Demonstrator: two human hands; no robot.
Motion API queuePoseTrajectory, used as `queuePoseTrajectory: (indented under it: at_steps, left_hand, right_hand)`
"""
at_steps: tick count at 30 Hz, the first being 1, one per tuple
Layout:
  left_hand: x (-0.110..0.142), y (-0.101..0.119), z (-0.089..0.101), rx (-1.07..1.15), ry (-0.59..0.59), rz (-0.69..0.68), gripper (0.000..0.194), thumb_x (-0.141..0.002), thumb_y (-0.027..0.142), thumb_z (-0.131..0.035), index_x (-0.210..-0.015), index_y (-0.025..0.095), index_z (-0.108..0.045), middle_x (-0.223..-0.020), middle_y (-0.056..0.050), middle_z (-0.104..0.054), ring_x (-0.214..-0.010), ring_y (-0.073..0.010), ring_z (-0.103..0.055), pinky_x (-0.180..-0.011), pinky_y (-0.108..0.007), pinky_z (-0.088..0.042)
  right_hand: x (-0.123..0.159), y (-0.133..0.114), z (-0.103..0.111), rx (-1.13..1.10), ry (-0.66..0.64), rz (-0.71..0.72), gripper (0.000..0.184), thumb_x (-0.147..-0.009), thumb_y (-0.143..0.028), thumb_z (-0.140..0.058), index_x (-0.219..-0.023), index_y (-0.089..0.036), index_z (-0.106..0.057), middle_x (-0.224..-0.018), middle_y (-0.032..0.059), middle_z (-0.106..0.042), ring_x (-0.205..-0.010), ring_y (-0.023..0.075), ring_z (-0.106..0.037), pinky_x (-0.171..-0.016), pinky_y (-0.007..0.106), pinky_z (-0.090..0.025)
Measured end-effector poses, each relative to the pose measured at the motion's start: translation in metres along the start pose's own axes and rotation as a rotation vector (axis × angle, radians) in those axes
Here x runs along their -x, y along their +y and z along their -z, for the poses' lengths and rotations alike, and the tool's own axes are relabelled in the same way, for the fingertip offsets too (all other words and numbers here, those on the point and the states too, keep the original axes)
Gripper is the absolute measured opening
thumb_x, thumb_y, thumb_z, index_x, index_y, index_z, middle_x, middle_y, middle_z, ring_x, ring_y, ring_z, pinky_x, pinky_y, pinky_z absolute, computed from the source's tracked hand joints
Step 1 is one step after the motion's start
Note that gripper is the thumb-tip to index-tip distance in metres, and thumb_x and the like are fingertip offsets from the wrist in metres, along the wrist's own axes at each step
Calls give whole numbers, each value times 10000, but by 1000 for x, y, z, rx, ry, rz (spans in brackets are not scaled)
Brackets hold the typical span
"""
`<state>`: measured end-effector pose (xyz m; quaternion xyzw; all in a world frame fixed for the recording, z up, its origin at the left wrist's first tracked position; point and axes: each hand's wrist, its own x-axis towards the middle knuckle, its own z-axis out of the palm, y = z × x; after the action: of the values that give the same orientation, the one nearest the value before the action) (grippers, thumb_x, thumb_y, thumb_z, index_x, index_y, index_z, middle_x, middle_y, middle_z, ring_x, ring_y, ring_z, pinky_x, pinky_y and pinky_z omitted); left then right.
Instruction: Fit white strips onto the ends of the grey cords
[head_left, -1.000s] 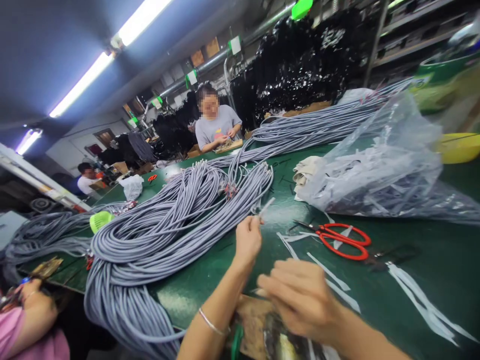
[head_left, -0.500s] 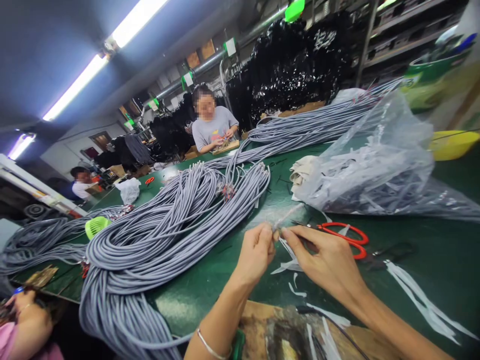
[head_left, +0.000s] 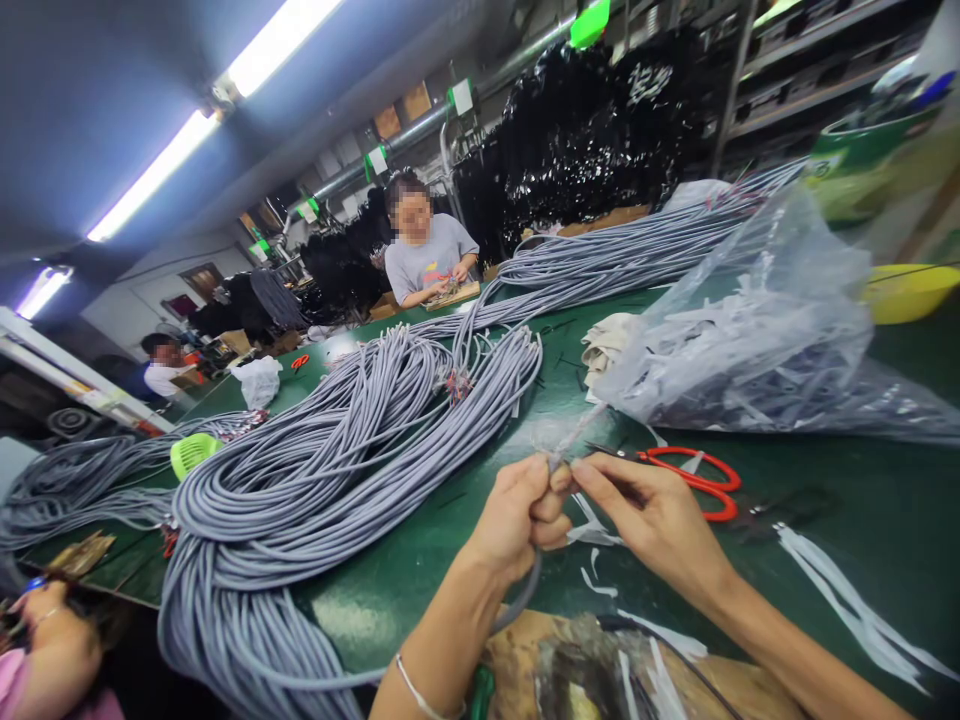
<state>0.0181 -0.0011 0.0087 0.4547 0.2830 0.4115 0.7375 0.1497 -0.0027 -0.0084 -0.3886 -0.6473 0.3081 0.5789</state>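
Note:
My left hand [head_left: 525, 510] is closed round a grey cable [head_left: 527, 592], which curves out below the fist. From the top of that fist a pale, frayed-looking end [head_left: 577, 428] points up and to the right. My right hand [head_left: 645, 515] meets the left at the thumb, its thumb and forefinger pinched together by the cable's end. Whatever sits in that pinch is too small to make out. Red-handled scissors [head_left: 701, 478] lie just beyond my right hand. White strips [head_left: 596, 525] are scattered on the table under the hands.
Thick bundles of grey cable [head_left: 330, 480] cover the table's left side. A clear plastic bag [head_left: 750, 350] of white scraps lies at right, near more strips [head_left: 832, 600]. A worn board [head_left: 517, 650] is close to me. A co-worker [head_left: 427, 250] sits opposite; another person's arm [head_left: 64, 640] shows at lower left.
My left hand has turned and its other fingers now show curled. The grey cable has come into view below it. My right hand stays pinched beside it, shifted slightly right.

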Motion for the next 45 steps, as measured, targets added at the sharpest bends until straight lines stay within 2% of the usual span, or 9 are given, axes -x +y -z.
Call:
queuePoseTrajectory:
  at_steps: [7,13,19,23,27,32,38,41,45]
  left_hand:
    - [-1,-5,-2,-139,73,-61,541,-675,666,-666,-635,200,-394,-440,148,-167,-351,-15,-65,-349,-187,-73]
    - [-1,-15,-1,-571,306,-249,493,-801,631,-538,-606,188,-447,-520,68,-323,-454,-75,-233,-428,-241,-161]
    - [-13,-14,10,-530,498,-227,488,-772,646,-543,-612,195,-448,-472,90,-264,-444,-78,-231,-438,-225,-161]
    - [-13,-11,6,-384,410,-151,554,-669,732,-579,-656,192,-452,-445,119,-237,-394,-49,-176,-400,-197,-121]
    - [-9,-10,-3,-322,327,-108,603,-577,741,-651,-592,199,-388,-427,120,-268,-373,-23,-170,-376,-184,-111]
    - [-8,-8,-7,-334,321,-112,591,-531,694,-711,-635,141,-531,-474,71,-438,-358,-20,-276,-372,-191,-181]
    - [-4,-4,-10,-367,362,-232,521,-509,605,-772,-583,155,-522,-453,72,-443,-394,-43,-353,-407,-192,-286]
    - [-3,-2,-9,-371,441,-277,483,-518,549,-789,-574,156,-513,-462,73,-442,-405,-44,-357,-413,-189,-299]
    - [-2,0,-9,-367,483,-292,478,-518,537,-791,-566,156,-506,-461,72,-440,-395,-43,-355,-392,-182,-294]
  right_hand:
    - [4,3,2,173,30,42,444,-883,-479,-458,-586,-199,-635,-510,4,-623,-429,120,-538,-413,218,-416]
    - [4,4,3,510,203,403,322,-904,-260,-475,-622,-207,-619,-555,13,-649,-473,128,-584,-501,242,-437]
    - [26,-10,-10,337,61,717,255,-882,-175,-489,-665,-224,-613,-486,-19,-579,-439,109,-539,-471,234,-411]
    - [20,-3,-10,299,247,308,152,-847,-284,-583,-715,-211,-601,-494,-36,-560,-405,93,-504,-432,208,-419]
    - [4,9,-1,96,266,-156,350,-674,-515,-695,-779,-191,-615,-479,-32,-564,-413,133,-546,-393,227,-446]
    - [1,6,-3,-171,271,-243,344,-660,-536,-686,-663,-200,-614,-562,22,-635,-499,160,-609,-450,247,-481]
    - [-10,15,4,-351,444,-392,435,-596,-615,-689,-609,-219,-509,-433,-77,-425,-300,47,-255,-270,206,-191]
    - [-13,14,12,-329,476,-370,422,-573,-589,-729,-613,-215,-539,-440,-69,-439,-332,56,-311,-286,201,-204]
    - [-7,-1,10,-306,264,-334,431,-552,-586,-753,-689,-193,-641,-504,-12,-566,-407,107,-487,-336,211,-338]
